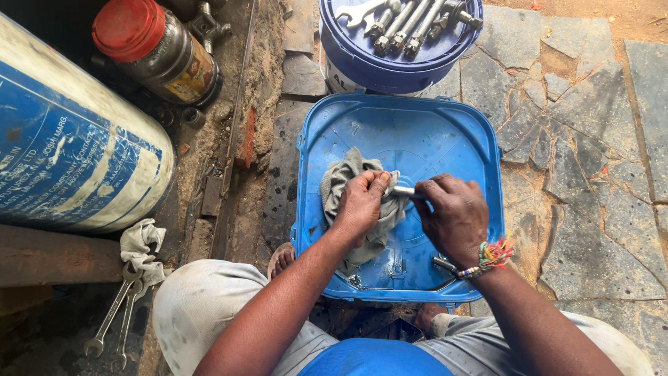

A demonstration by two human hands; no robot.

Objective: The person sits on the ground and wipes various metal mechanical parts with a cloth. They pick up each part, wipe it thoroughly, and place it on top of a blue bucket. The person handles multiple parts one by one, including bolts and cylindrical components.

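My left hand (363, 202) is closed around a grey rag (346, 174) wrapped over one end of a small metal rod (403, 190). My right hand (454, 216) grips the other end of that rod; a coloured thread band sits on its wrist. Both hands hover over a square blue plastic lid (424, 132) that serves as a work surface. The part of the rod inside the rag is hidden. Another small metal piece (442, 264) lies on the lid under my right wrist.
A round blue bucket lid (362, 63) at the top holds several sockets and a wrench (358, 12). A blue-and-white drum (69, 146) lies left, beside a red-capped jar (156, 49). Two wrenches (111, 317) and a white rag (141, 245) lie lower left. Stone paving (591, 174) lies right.
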